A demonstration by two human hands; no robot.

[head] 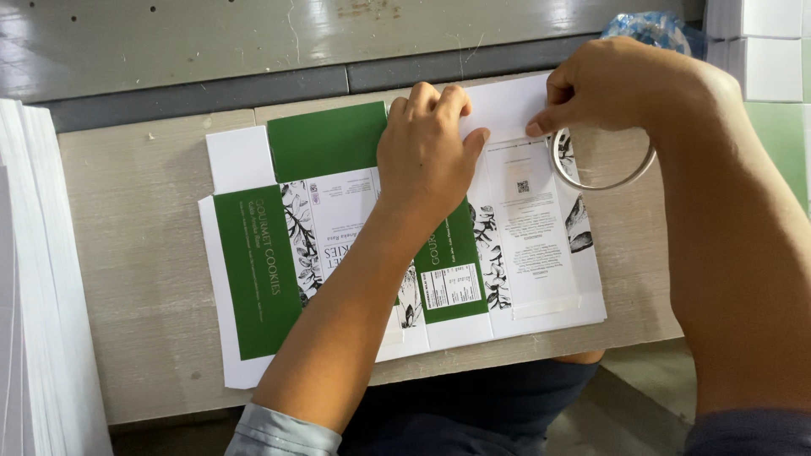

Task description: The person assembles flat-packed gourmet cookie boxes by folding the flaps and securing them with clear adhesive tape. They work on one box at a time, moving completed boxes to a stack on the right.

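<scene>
A flat, unfolded carton blank, white with green panels and black leaf drawings, lies on a pale wooden board. My left hand presses down on the blank's middle near its far edge, fingers curled over a fold. My right hand pinches a white flap at the blank's far right corner. A thin metal bangle hangs from my right wrist over the blank's right side.
A tall stack of white sheets stands at the left edge. White and green boxes are piled at the top right, beside a crumpled blue plastic bag. A grey painted surface runs behind the board.
</scene>
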